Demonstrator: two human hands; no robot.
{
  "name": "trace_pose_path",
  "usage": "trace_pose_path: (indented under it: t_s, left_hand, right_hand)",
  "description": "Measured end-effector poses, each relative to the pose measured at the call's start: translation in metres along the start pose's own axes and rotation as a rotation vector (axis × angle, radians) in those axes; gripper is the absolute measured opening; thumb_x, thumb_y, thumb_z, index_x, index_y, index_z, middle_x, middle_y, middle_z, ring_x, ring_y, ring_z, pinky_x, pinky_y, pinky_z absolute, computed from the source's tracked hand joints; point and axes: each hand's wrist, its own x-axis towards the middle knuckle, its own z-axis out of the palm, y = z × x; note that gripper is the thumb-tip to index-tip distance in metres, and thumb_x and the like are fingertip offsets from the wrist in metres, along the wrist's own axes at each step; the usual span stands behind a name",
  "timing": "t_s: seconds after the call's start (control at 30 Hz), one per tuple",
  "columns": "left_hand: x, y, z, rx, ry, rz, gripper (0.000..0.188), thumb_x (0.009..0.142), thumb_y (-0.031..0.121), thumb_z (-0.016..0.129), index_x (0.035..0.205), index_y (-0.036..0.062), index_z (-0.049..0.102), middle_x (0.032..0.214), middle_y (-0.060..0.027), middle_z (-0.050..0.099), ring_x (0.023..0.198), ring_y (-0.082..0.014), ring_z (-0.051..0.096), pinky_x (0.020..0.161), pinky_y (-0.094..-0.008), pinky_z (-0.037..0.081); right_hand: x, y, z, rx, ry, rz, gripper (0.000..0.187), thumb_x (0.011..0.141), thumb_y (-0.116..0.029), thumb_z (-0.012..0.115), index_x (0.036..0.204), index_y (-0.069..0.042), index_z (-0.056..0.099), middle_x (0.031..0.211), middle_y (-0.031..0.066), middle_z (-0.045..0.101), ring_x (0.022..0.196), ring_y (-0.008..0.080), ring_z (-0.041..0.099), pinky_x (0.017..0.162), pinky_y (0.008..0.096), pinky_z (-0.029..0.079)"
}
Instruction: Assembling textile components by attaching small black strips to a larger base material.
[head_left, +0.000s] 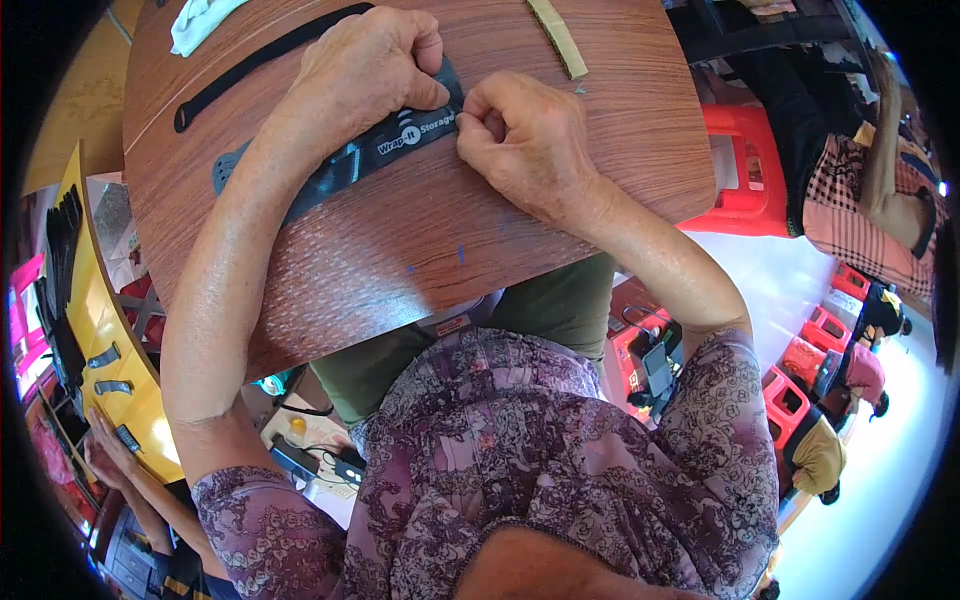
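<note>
One packet (350,170), dark with white print, flat on one brown table (630,90), slanting up from beneath the left forearm (230,230) to both hands. Also counted on the tabletop: one black strap (258,58) past the left forearm, one tan strip (557,38) beyond the right hand (530,140), one white cloth (205,20) at the far left. Two hands at the packet's upper right end: left hand (375,60) over it, fingers bent, thumb down on top, cannot tell whether gripping or only pressing; right hand just right of it, fingers curled in, thumb and forefinger pinching its right edge. Farther left, on a yellow board (105,310), two short grey straps (103,356) near another person's hands (108,460)
</note>
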Motion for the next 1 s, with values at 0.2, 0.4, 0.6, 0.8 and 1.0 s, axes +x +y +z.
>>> trace_pose_path:
  t_s: [0.2, 0.4, 0.6, 0.8, 1.0]
  left_hand:
    - [0.001, -0.001, 0.0, 0.013, -0.009, -0.016, 0.023, 0.065, 0.015, 0.075, 0.076, 0.0055, 0.058, 0.059, 0.0016, 0.051, 0.055, -0.0097, 0.049, 0.05, -0.0277, 0.038]
    - [0.002, -0.003, -0.003, 0.023, -0.033, 0.022, 0.023, 0.065, 0.016, 0.074, 0.075, 0.0056, 0.057, 0.058, 0.0005, 0.051, 0.055, -0.0109, 0.05, 0.049, -0.0283, 0.038]
    - [0.006, -0.005, -0.001, 0.028, -0.023, 0.034, 0.023, 0.065, 0.017, 0.073, 0.075, 0.0056, 0.057, 0.059, -0.0003, 0.052, 0.055, -0.0116, 0.05, 0.05, -0.0293, 0.038]
    - [0.005, -0.005, -0.002, 0.067, 0.002, 0.049, 0.023, 0.065, 0.019, 0.073, 0.076, 0.0058, 0.057, 0.062, -0.0013, 0.053, 0.058, -0.0124, 0.051, 0.052, -0.0298, 0.039]
    - [0.006, -0.009, -0.001, 0.073, 0.04, 0.095, 0.026, 0.065, 0.021, 0.074, 0.077, 0.0058, 0.057, 0.062, -0.0013, 0.052, 0.058, -0.0131, 0.051, 0.052, -0.0304, 0.039]
  right_hand:
    - [0.002, -0.002, 0.002, -0.021, -0.002, -0.026, 0.014, 0.07, -0.009, 0.066, 0.069, -0.004, 0.052, 0.068, 0.0138, 0.058, 0.065, 0.0354, 0.06, 0.055, 0.0457, 0.045]
    - [0.013, -0.014, -0.012, -0.067, -0.177, 0.245, 0.014, 0.075, -0.016, 0.065, 0.075, -0.003, 0.059, 0.071, 0.0179, 0.062, 0.071, 0.0372, 0.063, 0.062, 0.0465, 0.047]
    - [0.009, -0.005, -0.004, -0.025, -0.134, 0.211, 0.011, 0.076, -0.007, 0.068, 0.077, 0.001, 0.061, 0.063, 0.0088, 0.06, 0.057, 0.0134, 0.058, 0.053, 0.0277, 0.046]
    - [0.004, -0.002, 0.006, -0.005, -0.004, 0.104, 0.008, 0.072, -0.001, 0.067, 0.076, 0.0, 0.06, 0.064, 0.0051, 0.059, 0.056, 0.0091, 0.056, 0.051, 0.024, 0.045]
    - [0.005, -0.006, 0.013, 0.079, 0.025, 0.015, 0.011, 0.07, 0.0, 0.069, 0.074, -0.001, 0.059, 0.064, 0.0046, 0.059, 0.055, 0.0093, 0.057, 0.051, 0.0242, 0.046]
